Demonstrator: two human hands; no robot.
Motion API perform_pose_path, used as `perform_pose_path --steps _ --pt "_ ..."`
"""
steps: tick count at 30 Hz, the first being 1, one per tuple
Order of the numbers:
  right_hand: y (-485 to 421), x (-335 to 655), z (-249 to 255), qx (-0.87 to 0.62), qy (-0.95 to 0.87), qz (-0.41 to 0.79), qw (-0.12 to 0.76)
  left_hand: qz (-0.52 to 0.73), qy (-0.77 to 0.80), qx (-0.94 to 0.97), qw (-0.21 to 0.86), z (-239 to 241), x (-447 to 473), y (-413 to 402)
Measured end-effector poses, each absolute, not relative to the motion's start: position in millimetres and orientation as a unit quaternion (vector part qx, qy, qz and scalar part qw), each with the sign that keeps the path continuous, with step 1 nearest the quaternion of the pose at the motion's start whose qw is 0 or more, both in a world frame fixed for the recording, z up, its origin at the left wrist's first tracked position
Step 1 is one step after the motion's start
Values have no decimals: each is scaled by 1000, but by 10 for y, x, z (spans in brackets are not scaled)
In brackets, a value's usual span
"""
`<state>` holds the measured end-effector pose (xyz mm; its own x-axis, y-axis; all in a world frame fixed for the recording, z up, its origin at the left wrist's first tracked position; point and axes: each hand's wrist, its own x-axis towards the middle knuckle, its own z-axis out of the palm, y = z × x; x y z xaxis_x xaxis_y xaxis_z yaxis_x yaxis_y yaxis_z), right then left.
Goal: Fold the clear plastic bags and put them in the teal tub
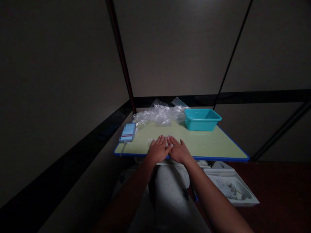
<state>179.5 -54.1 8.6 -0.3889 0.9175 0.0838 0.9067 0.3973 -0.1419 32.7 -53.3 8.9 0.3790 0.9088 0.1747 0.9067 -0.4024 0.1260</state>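
Note:
Both my hands lie flat, palms down, near the front edge of a pale yellow-green table (pixel 209 145) with a blue rim. My left hand (pixel 158 149) has its fingers stretched out, its thumb reaching over to the other hand. Beside it, my right hand (pixel 178 150) is also spread flat, and the two touch or nearly touch. Under and beside the left fingers shows a bit of clear plastic (pixel 151 142), mostly hidden. Neither hand grips anything. Farther back lies a crumpled heap of clear plastic bags (pixel 160 113).
A turquoise plastic basin (pixel 201 124) stands at the table's back right. At the left edge lies a phone (pixel 128 132) with a blurred screen and a cable (pixel 123 149). An open white box (pixel 243 187) sits on the floor at right. Walls stand behind and left.

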Motion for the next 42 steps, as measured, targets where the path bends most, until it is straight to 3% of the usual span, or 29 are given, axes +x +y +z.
perform_pose_path --steps 24,33,42 --pt "-603 1806 51 -598 -797 12 85 100 613 783 -36 52 -49 -612" --pt "-662 2271 191 -513 -835 15 199 152 498 852 -52 167 -77 -632" --pt "-787 2331 272 -424 -887 -90 157 130 454 881 29 171 30 -439"
